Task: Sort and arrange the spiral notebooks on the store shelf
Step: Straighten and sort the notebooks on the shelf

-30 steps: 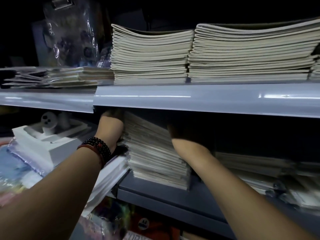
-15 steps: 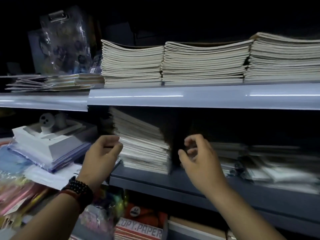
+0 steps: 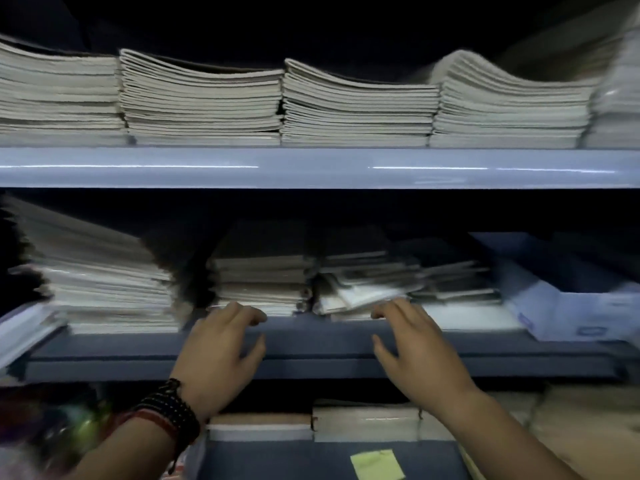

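Note:
On the middle shelf [image 3: 311,344] stand three groups of notebooks: a tall leaning stack [image 3: 104,282] at the left, a lower neat stack [image 3: 259,278] in the middle, and a messy pile [image 3: 374,285] to its right. My left hand [image 3: 221,358], with dark bead bracelets on the wrist, hovers at the shelf's front edge below the middle stack, fingers loosely bent and holding nothing. Empty too, my right hand [image 3: 412,348] spreads its fingers in front of the messy pile. The frame is blurred.
The top shelf [image 3: 311,168] carries several tall stacks of pale notebooks [image 3: 356,105]. A light blue box [image 3: 568,306] sits at the right of the middle shelf. Below are more packs [image 3: 363,424] and a yellow sticky note [image 3: 377,464].
Both hands left the tall leaning stack and shifted right, now in front of the middle stack and the messy pile. The view swung right as well.

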Motion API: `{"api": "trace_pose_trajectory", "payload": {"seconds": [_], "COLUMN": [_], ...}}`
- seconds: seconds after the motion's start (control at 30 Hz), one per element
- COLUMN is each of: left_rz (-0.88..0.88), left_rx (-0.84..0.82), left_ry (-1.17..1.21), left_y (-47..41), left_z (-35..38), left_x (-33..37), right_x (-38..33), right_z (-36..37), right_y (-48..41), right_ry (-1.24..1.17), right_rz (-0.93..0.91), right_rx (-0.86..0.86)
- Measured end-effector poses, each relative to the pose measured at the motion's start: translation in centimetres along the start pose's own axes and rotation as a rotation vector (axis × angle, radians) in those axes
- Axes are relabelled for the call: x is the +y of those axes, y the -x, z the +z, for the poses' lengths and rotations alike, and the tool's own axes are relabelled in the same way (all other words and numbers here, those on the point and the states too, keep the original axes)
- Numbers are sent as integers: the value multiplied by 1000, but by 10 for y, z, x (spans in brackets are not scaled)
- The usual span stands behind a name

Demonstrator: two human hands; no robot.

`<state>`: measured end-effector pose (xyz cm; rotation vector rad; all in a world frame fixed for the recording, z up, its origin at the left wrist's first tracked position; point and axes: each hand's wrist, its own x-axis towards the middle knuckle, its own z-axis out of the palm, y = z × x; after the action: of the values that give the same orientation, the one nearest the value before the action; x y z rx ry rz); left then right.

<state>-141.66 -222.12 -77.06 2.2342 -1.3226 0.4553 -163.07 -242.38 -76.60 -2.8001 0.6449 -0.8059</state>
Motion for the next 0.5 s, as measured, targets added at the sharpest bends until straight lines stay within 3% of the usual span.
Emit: {"api": "trace_pose_trajectory", "payload": {"seconds": [0.33, 0.5], "left_rz": [223, 133], "left_rx": [-77, 16], "left_ry": [189, 187], "left_y": [-45, -53], "left_z": [86, 106], "left_x": [130, 160], "right_x": [99, 126], "right_z": [-43, -42], "right_y": [32, 27], "right_ry": [135, 152], "right_rz": [197, 242], "right_rx": [2, -16]}}
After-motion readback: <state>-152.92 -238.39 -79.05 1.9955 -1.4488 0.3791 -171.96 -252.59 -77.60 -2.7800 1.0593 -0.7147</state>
